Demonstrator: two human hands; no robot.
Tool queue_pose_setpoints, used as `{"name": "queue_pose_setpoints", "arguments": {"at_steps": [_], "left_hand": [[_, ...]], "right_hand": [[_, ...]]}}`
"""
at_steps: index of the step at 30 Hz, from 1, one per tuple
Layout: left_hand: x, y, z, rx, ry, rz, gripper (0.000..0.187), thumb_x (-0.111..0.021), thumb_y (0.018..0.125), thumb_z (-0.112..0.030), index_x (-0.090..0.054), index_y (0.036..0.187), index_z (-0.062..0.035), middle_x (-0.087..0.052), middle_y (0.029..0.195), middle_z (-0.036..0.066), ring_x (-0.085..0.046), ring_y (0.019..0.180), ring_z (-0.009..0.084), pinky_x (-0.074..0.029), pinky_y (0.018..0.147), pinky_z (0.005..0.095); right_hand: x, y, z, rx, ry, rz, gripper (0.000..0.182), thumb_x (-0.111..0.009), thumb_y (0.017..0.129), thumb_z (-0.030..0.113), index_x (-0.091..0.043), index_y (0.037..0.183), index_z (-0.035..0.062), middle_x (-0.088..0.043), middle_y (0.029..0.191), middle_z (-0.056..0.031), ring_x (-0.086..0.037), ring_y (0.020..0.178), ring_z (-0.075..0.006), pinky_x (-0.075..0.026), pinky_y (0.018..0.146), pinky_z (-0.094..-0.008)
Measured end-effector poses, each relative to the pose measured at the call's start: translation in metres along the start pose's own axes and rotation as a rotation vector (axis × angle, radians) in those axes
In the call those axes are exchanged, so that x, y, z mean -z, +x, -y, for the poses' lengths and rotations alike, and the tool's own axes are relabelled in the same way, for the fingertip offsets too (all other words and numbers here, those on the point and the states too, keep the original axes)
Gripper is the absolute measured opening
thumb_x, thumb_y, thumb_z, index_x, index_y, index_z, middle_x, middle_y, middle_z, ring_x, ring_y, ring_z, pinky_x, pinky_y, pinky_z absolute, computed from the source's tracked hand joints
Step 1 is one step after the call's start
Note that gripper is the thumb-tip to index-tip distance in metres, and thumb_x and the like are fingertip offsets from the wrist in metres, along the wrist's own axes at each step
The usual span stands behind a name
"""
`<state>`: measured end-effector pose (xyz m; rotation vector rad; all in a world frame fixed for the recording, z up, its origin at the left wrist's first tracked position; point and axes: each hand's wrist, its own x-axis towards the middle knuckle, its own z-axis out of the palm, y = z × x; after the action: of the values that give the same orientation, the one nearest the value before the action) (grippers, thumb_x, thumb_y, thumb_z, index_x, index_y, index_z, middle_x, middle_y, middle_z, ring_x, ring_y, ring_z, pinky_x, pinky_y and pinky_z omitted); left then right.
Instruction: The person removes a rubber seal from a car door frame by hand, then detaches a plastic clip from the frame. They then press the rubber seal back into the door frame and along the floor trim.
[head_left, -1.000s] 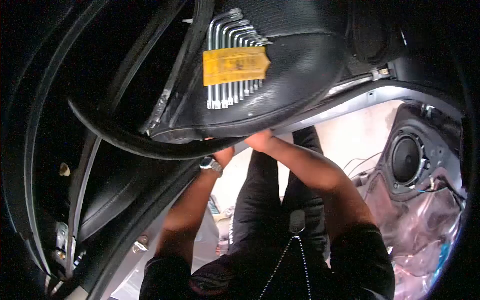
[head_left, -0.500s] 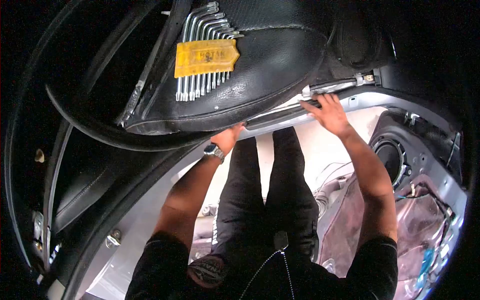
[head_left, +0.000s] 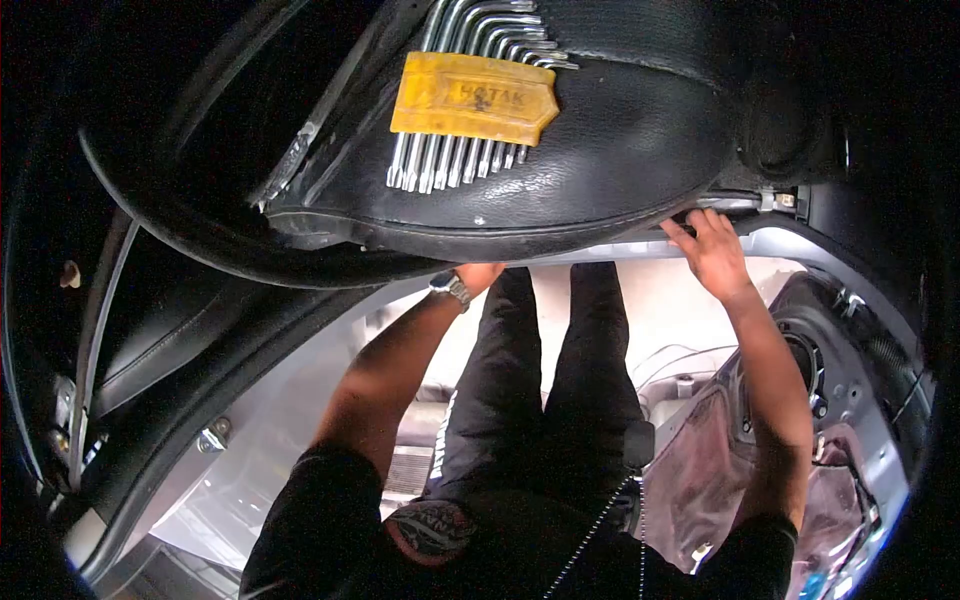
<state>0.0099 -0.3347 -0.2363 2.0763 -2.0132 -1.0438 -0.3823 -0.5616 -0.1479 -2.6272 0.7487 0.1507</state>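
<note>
My left hand point(head_left: 480, 275), with a metal watch point(head_left: 450, 290) on its wrist, reaches to the sill of the car's door opening. Its fingers are hidden under the lower edge of the black seat point(head_left: 620, 150). Farther right, my right hand point(head_left: 715, 255) lies at the silver door sill point(head_left: 775, 243), close to the seat's side. Its fingers are apart, and their tips touch the dark strip between sill and seat. On the seat rests a yellow holder point(head_left: 470, 97) with several L-shaped keys in it, beyond both hands.
A loose black rubber door seal point(head_left: 200, 265) loops across the left side. At the lower right stands the stripped door point(head_left: 700, 470), with film over its inside and a round speaker. A metal striker point(head_left: 213, 435) sits on the body at left. My legs stand outside the sill.
The view has shifted, so the seat and key holder appear larger and farther right. My right hand sits nearer the seat rail end, and the seat now covers more of the sill and left hand.
</note>
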Motion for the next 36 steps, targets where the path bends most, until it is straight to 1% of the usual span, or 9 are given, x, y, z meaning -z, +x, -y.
{"name": "queue_pose_setpoints", "arguments": {"at_steps": [4,7,15,22,25,27,29,30,36], "left_hand": [[-0.007,0.004,-0.008,0.079,-0.013,-0.008,0.047,-0.062,0.100,-0.048,-0.069,0.131,-0.0125,-0.067,0.133,0.017,-0.060,0.125,0.0380,-0.044,0.108,0.0493],[-0.016,0.000,-0.009,0.047,-0.053,-0.179,0.048,-0.063,0.099,-0.048,-0.069,0.130,-0.0120,-0.063,0.138,0.020,-0.056,0.130,0.0401,-0.041,0.112,0.0505],[-0.020,0.004,-0.013,0.068,-0.094,-0.154,0.040,-0.066,0.097,-0.041,-0.071,0.127,-0.0152,-0.065,0.133,0.015,-0.061,0.122,0.0359,-0.046,0.103,0.0468],[-0.022,-0.010,-0.013,0.106,-0.153,-0.172,0.035,-0.069,0.096,-0.036,-0.073,0.125,-0.0180,-0.067,0.129,0.011,-0.065,0.114,0.0322,-0.051,0.095,0.0435],[-0.012,-0.013,-0.019,0.182,-0.353,-0.168,0.033,-0.070,0.095,-0.033,-0.074,0.124,-0.0192,-0.068,0.127,0.009,-0.066,0.111,0.0306,-0.053,0.092,0.0421],[-0.010,-0.005,-0.033,0.322,-0.712,-0.157,0.031,-0.071,0.094,-0.032,-0.074,0.123,-0.0200,-0.068,0.126,0.008,-0.067,0.109,0.0295,-0.055,0.090,0.0411],[-0.010,0.007,-0.052,0.159,-0.513,-0.187,0.030,-0.072,0.094,-0.030,-0.075,0.123,-0.0208,-0.069,0.125,0.007,-0.068,0.107,0.0285,-0.056,0.088,0.0402],[0.004,0.018,-0.069,-0.113,0.139,-0.294,0.030,-0.075,0.091,-0.025,-0.076,0.121,-0.0219,-0.070,0.119,0.003,-0.070,0.101,0.0256,-0.058,0.081,0.0375],[-0.002,0.057,-0.111,-0.117,0.060,-0.353,0.035,-0.080,0.083,-0.021,-0.077,0.118,-0.0221,-0.069,0.110,-0.003,-0.065,0.093,0.0235,-0.051,0.081,0.0415]], "right_hand": [[0.000,0.001,-0.004,-0.008,-0.018,0.004,0.063,-0.064,0.089,0.010,-0.056,0.149,0.0270,-0.057,0.099,-0.0089,-0.057,0.100,-0.0275,-0.048,0.088,-0.0414],[0.001,0.002,-0.009,-0.008,-0.046,-0.007,0.059,-0.064,0.091,0.012,-0.057,0.148,0.0249,-0.058,0.101,-0.0092,-0.058,0.101,-0.0279,-0.049,0.089,-0.0415],[-0.004,-0.008,-0.008,-0.068,-0.075,0.042,0.056,-0.066,0.092,0.012,-0.058,0.147,0.0222,-0.057,0.100,-0.0098,-0.059,0.099,-0.0290,-0.051,0.086,-0.0417],[-0.029,-0.016,-0.019,-0.074,-0.093,0.069,0.070,-0.060,0.086,0.001,-0.053,0.152,0.0226,-0.056,0.102,-0.0135,-0.059,0.098,-0.0313,-0.052,0.086,-0.0443],[-0.026,-0.009,-0.019,-0.084,-0.070,0.118,0.075,-0.057,0.085,0.000,-0.048,0.155,0.0237,-0.059,0.108,-0.0160,-0.061,0.101,-0.0315,-0.052,0.088,-0.0447],[-0.020,-0.008,-0.017,-0.098,-0.091,0.163,0.077,-0.056,0.085,0.000,-0.045,0.157,0.0264,-0.057,0.108,-0.0135,-0.059,0.104,-0.0295,-0.051,0.092,-0.0428],[-0.009,-0.003,-0.011,-0.167,-0.055,0.218,0.075,-0.054,0.089,0.000,-0.044,0.157,0.0288,-0.057,0.112,-0.0112,-0.057,0.109,-0.0266,-0.047,0.096,-0.0411],[-0.009,-0.003,-0.010,-0.183,-0.068,0.237,0.075,-0.053,0.090,0.001,-0.043,0.158,0.0298,-0.056,0.112,-0.0107,-0.057,0.110,-0.0263,-0.045,0.097,-0.0411],[-0.007,-0.004,-0.009,-0.230,-0.096,0.273,0.075,-0.051,0.092,0.002,-0.042,0.158,0.0358,-0.057,0.116,-0.0085,-0.054,0.111,-0.0253,-0.042,0.096,-0.0415]]}}
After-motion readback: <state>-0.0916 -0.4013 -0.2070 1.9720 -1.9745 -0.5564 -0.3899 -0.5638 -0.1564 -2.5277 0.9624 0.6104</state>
